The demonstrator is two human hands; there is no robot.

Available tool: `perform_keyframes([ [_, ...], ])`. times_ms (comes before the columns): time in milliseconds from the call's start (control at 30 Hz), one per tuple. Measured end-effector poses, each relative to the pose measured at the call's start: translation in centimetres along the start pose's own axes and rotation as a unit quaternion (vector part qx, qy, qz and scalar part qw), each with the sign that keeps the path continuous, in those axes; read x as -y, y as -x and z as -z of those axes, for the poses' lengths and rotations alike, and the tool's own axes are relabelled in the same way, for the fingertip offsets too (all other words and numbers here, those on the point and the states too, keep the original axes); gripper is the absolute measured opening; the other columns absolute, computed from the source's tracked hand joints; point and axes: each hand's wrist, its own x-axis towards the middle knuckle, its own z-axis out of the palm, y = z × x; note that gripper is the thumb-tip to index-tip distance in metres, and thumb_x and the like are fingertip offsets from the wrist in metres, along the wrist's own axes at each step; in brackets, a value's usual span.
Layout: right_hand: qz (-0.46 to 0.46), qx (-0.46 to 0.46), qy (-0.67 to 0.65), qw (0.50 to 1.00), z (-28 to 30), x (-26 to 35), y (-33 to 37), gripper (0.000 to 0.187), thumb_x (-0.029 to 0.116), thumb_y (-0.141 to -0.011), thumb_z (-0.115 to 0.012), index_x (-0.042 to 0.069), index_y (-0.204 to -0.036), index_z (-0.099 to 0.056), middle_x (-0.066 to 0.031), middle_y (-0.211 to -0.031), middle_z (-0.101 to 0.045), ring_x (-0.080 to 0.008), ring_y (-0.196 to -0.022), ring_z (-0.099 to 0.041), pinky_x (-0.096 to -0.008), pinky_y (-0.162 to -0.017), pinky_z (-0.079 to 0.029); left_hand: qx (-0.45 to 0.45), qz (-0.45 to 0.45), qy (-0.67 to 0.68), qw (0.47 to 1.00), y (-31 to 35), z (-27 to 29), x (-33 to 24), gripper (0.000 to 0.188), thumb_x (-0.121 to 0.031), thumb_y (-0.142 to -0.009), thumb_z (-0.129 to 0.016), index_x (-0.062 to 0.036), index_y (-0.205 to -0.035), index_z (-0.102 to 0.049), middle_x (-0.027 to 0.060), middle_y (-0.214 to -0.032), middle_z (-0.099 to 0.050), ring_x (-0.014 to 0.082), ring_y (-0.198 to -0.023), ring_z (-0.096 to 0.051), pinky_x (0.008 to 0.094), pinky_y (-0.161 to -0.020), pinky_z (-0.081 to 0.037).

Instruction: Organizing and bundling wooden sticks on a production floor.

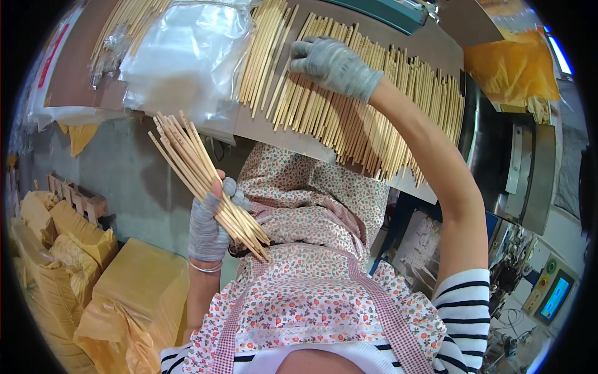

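My left hand (210, 225), in a grey glove with bare fingertips showing, is closed around a slanting bundle of wooden chopsticks (187, 156). The bundle sticks out above and below the fist, in front of my apron. My right hand (333, 65), also gloved, reaches over the table to a long row of loose chopsticks (374, 137) lying side by side. Its fingers are curled down at the row's left end, touching the sticks there. Whatever is between those fingertips is hidden. Left of the hand lies a smaller group of chopsticks (265, 56).
A stack of clear plastic bags (187, 56) lies on the brown table (78, 81), with wrapped chopsticks (124, 31) beyond its left side. A teal machine part (392, 12) stands at the back. Yellow wrapped packages (140, 274) sit lower left; a control panel (551, 293) is lower right.
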Motion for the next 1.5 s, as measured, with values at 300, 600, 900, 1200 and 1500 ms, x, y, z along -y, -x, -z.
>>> perform_keyframes([
  [300,0.155,0.003,0.076,0.985,0.1,-0.5,-1.6,0.017,0.012,-0.079,-0.064,0.015,-0.096,-0.067,-0.0011,-0.105,-0.061,-0.0211,-0.100,-0.059,-0.0332,-0.093,-0.047,-0.015,-0.002,-0.001,1.000,-0.1,0.1,0.1,0.024,-0.022,-0.091,-0.060,-0.0091,-0.110,-0.052,0.0030,-0.082,-0.052,0.0156,-0.073,-0.055,0.0321,-0.068,-0.051],
  [600,0.148,0.100,0.090,0.980,-0.8,0.5,-3.4,0.010,0.015,-0.079,-0.064,0.015,-0.089,-0.067,0.0019,-0.098,-0.061,-0.0166,-0.095,-0.058,-0.0272,-0.091,-0.046,-0.026,-0.004,-0.007,1.000,-0.1,-0.2,0.1,0.024,-0.022,-0.092,-0.060,-0.0086,-0.110,-0.052,0.0032,-0.082,-0.053,0.0162,-0.072,-0.056,0.0326,-0.068,-0.051],
  [900,0.184,-0.202,-0.120,0.954,6.3,8.3,1.2,0.023,0.024,-0.084,-0.059,0.008,-0.102,-0.061,-0.0072,-0.094,-0.063,-0.0214,-0.082,-0.064,-0.0340,-0.075,-0.055,-0.077,0.018,-0.095,0.992,0.5,-1.3,-0.3,0.027,-0.023,-0.091,-0.062,-0.0062,-0.109,-0.052,0.0028,-0.084,-0.056,0.0147,-0.075,-0.059,0.0301,-0.070,-0.053],
  [1200,0.285,-0.194,-0.128,0.930,3.3,16.6,3.6,0.023,0.018,-0.075,-0.061,0.002,-0.091,-0.063,-0.0123,-0.087,-0.064,-0.0268,-0.092,-0.064,-0.0391,-0.081,-0.054,-0.023,0.000,-0.114,0.993,0.8,-2.1,-0.1,0.031,-0.017,-0.089,-0.063,-0.0044,-0.115,-0.051,0.0024,-0.095,-0.056,0.0104,-0.085,-0.059,0.0245,-0.073,-0.053],
  [1500,-0.113,-0.168,-0.106,0.974,-0.4,1.0,-2.2,0.026,0.020,-0.091,-0.054,0.009,-0.114,-0.061,-0.0093,-0.108,-0.062,-0.0231,-0.102,-0.060,-0.0353,-0.093,-0.048,0.033,-0.029,-0.058,0.997,0.7,-1.4,-0.6,0.031,-0.016,-0.091,-0.060,-0.0064,-0.117,-0.047,0.0038,-0.087,-0.053,0.0164,-0.078,-0.057,0.0338,-0.073,-0.052],
])
